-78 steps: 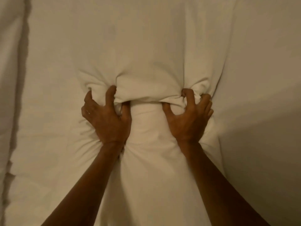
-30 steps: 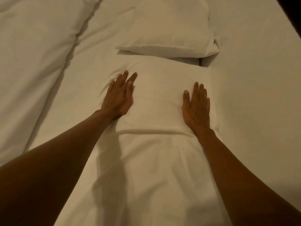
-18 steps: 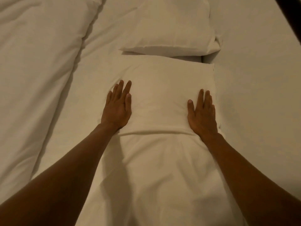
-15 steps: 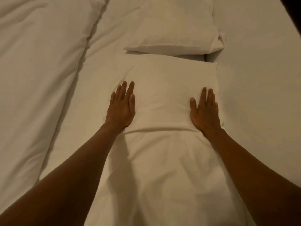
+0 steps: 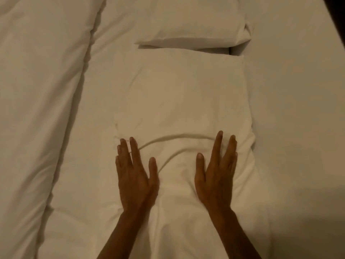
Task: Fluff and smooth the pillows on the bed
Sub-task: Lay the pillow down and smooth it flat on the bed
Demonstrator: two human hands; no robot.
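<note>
Just beyond the near pillow (image 5: 179, 94) sits the far pillow (image 5: 186, 21).

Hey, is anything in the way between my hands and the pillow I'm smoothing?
Nothing visible. The left hand and right hand lie flat on the near pillow, fingers straight, with only its own creased cover under them. The far pillow sits beyond its top edge, apart from both hands.

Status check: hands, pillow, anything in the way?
Left hand and right hand open, flat on near pillow. Crease across it at fingertips. Second pillow just beyond, duvet left.
</note>
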